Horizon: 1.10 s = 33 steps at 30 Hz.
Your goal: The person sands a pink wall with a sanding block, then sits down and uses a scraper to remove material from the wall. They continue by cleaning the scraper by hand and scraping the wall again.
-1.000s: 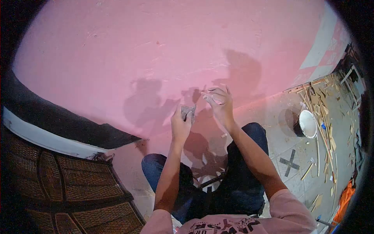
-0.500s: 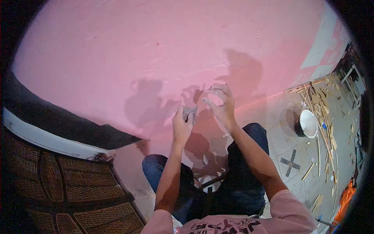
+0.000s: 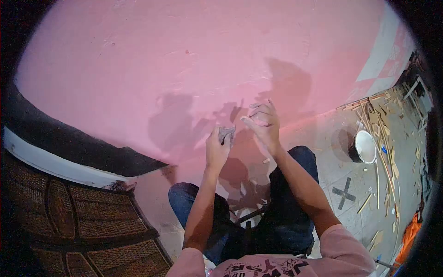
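My left hand (image 3: 217, 152) is closed around a small grey folded piece (image 3: 226, 132), held between thumb and fingers. Whether it is cloth, paper or something else I cannot make out. To the right of it, my right hand (image 3: 264, 127) is raised with its fingers fanned apart and nothing visible in them. Pale dust or residue shows on its fingertips. Both hands are in front of a pink wall (image 3: 184, 60), which carries their shadows.
A white-rimmed bucket (image 3: 365, 147) stands on the floor to the right. Beyond it lie scattered wood strips (image 3: 387, 152). A dark cross mark (image 3: 344, 193) is on the floor. At the lower left is a brown woven-panel piece of furniture (image 3: 106, 207). Orange fabric (image 3: 410, 235) lies far right.
The curled fingers of my right hand have fanned out more, and its thumb has shifted slightly right. My left hand has moved a little to the right with the grey piece.
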Available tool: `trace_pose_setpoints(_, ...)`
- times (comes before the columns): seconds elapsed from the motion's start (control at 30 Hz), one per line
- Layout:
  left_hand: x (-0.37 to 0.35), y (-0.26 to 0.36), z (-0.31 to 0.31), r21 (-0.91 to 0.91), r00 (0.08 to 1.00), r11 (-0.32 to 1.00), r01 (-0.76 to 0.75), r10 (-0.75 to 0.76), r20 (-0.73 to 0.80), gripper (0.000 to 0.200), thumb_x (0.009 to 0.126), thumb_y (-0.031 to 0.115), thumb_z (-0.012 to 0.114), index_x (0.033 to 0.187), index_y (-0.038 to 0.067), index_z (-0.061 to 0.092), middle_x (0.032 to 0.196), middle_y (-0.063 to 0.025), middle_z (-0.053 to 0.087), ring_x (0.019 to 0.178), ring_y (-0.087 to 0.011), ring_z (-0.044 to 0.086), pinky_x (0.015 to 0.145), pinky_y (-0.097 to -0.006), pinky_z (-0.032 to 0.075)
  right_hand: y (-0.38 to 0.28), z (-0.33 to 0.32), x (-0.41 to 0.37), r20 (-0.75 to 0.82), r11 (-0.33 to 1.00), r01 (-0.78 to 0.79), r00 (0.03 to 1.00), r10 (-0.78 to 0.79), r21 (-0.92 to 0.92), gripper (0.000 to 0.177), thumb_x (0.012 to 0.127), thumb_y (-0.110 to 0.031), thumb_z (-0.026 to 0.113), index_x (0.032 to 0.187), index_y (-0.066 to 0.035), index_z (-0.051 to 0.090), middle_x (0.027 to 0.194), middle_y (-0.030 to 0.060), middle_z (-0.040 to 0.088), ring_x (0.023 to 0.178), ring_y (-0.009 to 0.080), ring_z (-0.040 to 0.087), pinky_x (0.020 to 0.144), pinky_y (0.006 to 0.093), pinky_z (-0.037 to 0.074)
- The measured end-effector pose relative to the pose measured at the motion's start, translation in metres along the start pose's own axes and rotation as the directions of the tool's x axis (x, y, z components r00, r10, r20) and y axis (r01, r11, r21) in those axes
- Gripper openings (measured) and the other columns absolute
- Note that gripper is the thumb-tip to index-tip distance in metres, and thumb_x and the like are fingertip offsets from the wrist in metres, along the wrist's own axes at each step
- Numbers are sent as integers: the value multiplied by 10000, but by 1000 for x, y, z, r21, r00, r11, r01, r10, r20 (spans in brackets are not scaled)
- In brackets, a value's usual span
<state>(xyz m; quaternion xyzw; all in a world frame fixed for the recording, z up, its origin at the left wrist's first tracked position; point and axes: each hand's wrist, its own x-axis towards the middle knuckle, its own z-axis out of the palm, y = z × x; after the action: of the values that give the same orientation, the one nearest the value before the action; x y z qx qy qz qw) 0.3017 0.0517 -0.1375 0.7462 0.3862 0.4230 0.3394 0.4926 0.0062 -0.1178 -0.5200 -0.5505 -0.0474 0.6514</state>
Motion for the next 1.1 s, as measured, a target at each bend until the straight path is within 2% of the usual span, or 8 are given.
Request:
trace_pose_setpoints(0.3, 1, 5, -1, 22, 1000, 1000, -1, 1, 31, 177, 913, -16, 677, 1071, -13, 598, 987, -220, 747, 932, -384, 747, 808, -424, 558, 0, 0, 1, -33, 998, -29, 999, 30, 48, 200, 751, -149, 923, 719, -143, 725, 868, -22, 736, 973, 189, 706, 1202, 531, 291)
trace_pose_setpoints(0.4, 1, -10, 3, 21, 999, 1000, -18, 17, 37, 180, 919, -12, 687, 1079, -12, 602, 988, -209, 752, 910, -336, 757, 803, -401, 561, 2, -1, 1, -19, 998, -26, 999, 27, 52, 205, 752, -145, 924, 717, -141, 722, 869, -18, 736, 979, 192, 707, 1203, 532, 290)
trace_pose_setpoints(0.5, -1, 3, 3, -87, 999, 996, 37, -37, 2, 189, 932, -2, 703, 1099, -14, 616, 970, -174, 760, 893, -262, 753, 807, -367, 562, 0, -3, 2, -6, 997, -40, 999, 40, 62, 206, 753, -147, 924, 721, -136, 721, 875, -14, 738, 990, 195, 709, 1206, 534, 288)
trace_pose_setpoints(0.6, -1, -11, 8, -358, 996, 930, 78, -85, -4, 201, 940, 12, 722, 1115, -18, 629, 961, -136, 759, 894, -201, 730, 818, -344, 560, 2, -4, 1, -5, 997, -51, 999, 51, 58, 206, 752, -148, 924, 727, -128, 720, 892, -6, 742, 999, 198, 710, 1210, 543, 298)
trace_pose_setpoints(0.73, -3, -4, 0, -288, 997, 958, 8, -31, -74, 206, 943, 32, 738, 1112, -20, 633, 974, -123, 760, 913, -178, 720, 838, -334, 560, -12, -4, 5, -31, 996, -75, 997, 76, 49, 199, 743, -130, 924, 775, -117, 728, 922, 16, 745, 1005, 202, 709, 1214, 561, 322)
trace_pose_setpoints(0.8, -4, 0, -5, -231, 996, 973, -4, -17, -89, 209, 940, 37, 745, 1108, -19, 634, 982, -124, 760, 915, -166, 715, 842, -329, 560, -10, -2, 4, -35, 994, -63, 997, 66, 91, 186, 744, -88, 909, 812, -81, 736, 929, 39, 722, 1017, 219, 692, 1247, 549, 287)
trace_pose_setpoints(0.9, -5, 7, -12, -215, 998, 977, -5, -10, -67, 224, 950, 34, 763, 1115, 17, 612, 1031, -58, 704, 959, -117, 667, 850, -303, 562, 1, 1, 0, -2, 995, -25, 1000, 25, 100, 188, 742, -60, 901, 811, -60, 725, 930, 51, 694, 1026, 232, 679, 1258, 547, 276)
trace_pose_setpoints(1.1, -11, 11, -13, -269, 992, 963, 11, -45, -120, 254, 927, 15, 758, 1130, -1, 606, 1014, -111, 737, 952, -157, 700, 849, -315, 558, 4, 4, -4, 50, 996, 5, 999, -9, 93, 218, 732, -55, 899, 763, -63, 684, 866, 32, 644, 1015, 234, 676, 1239, 573, 290)
